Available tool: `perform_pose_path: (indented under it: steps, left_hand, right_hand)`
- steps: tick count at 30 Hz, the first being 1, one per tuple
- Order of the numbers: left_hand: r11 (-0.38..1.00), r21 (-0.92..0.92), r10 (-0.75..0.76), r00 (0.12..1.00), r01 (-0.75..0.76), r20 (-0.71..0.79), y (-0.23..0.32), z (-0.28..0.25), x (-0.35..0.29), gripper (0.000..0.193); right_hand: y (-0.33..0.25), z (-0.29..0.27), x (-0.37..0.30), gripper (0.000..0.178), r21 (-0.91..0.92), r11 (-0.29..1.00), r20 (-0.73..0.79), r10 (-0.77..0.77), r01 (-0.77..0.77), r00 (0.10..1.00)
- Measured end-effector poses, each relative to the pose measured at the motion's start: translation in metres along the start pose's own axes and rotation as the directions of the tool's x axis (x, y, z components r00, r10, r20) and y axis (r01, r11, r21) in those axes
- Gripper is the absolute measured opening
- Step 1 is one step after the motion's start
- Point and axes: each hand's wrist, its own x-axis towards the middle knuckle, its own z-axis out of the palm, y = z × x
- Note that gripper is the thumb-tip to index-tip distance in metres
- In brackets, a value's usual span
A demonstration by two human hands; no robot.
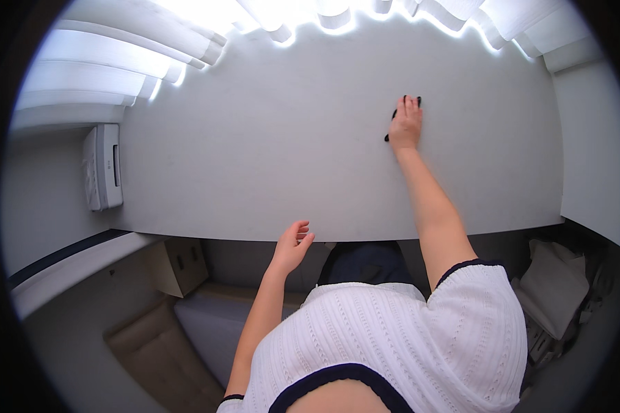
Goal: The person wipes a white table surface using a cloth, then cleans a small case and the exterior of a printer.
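Note:
My right hand (pixel 406 127) reaches far out over a wide pale grey tabletop (pixel 269 138). Under its palm and fingers is a small black thing (pixel 387 138), perhaps a cloth, with dark bits showing at the fingertips and along the left side. The hand covers most of it, so its kind is unclear. My left hand (pixel 294 246) hovers at the near edge of the tabletop, fingers loosely curled and thumb apart, holding nothing.
White pleated curtains (pixel 103 69), lit from behind, line the far edge. On the left stands a white and grey boxy device (pixel 105 167). Below the near edge are a beige cabinet (pixel 179 265), a tan cushion (pixel 158 351) and, at right, a light grey bag (pixel 551 282).

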Motion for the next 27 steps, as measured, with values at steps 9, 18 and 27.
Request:
perform_pose_path:
  steps: [9,18,27]
  left_hand:
    - [0.995,-0.056,-0.089,0.992,0.084,-0.092,-0.004,-0.017,-0.009,0.042]
    - [0.999,0.0,-0.047,0.999,0.047,-0.023,0.001,-0.021,0.029,0.046]
    - [0.997,0.034,0.069,0.995,-0.072,0.069,0.054,-0.006,0.105,0.049]
  right_hand:
    - [-0.232,0.03,-0.082,0.038,0.502,0.664,0.296,-0.733,0.554,0.612]
    - [-0.157,0.001,-0.041,0.045,0.237,0.805,0.195,-0.588,0.543,0.785]
    - [0.07,-0.045,0.049,0.043,-0.305,0.926,-0.072,0.212,-0.224,0.975]
